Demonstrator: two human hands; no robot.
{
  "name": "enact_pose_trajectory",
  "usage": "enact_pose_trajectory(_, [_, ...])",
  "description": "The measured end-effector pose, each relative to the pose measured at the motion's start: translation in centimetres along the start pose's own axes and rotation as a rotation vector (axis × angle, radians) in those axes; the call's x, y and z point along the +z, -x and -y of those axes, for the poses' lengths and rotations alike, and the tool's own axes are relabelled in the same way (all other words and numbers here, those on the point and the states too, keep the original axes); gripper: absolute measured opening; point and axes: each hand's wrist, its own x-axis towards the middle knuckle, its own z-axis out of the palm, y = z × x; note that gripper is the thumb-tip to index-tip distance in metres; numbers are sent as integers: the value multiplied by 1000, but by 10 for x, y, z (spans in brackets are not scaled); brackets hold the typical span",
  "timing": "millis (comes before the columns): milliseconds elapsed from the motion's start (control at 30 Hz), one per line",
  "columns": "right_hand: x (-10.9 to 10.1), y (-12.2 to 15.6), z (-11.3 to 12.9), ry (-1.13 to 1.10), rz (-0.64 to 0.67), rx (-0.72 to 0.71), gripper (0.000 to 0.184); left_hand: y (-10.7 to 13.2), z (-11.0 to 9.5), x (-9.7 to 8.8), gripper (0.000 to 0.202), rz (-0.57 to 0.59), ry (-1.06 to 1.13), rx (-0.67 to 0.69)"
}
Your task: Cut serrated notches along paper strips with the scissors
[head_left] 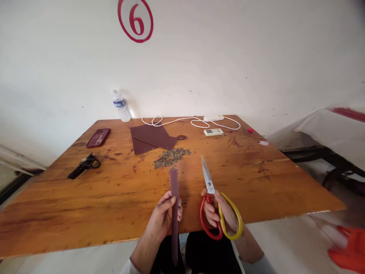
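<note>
My left hand (164,217) holds a long narrow strip of dark maroon paper (174,198) upright over the table's near edge; the strip's top edges are notched. My right hand (221,215) grips a pair of scissors (212,198) with one red and one yellow handle, blades closed and pointing away from me, a short way right of the strip. A pile of small paper clippings (171,156) lies on the wooden table (85,190) just beyond the strip.
Maroon paper sheets (151,137) lie at the back centre. A water bottle (121,106), a white cable with power strip (196,121), a small white device (213,132), a dark red case (98,137) and a black tool (84,165) also sit on the table. Something orange (349,249) is at the lower right.
</note>
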Motion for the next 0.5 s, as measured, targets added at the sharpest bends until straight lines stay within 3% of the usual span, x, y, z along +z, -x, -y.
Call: enact_pose_trajectory(500, [-21, -6, 6, -155, 73, 70, 41, 3, 3, 2, 39, -30, 59, -11])
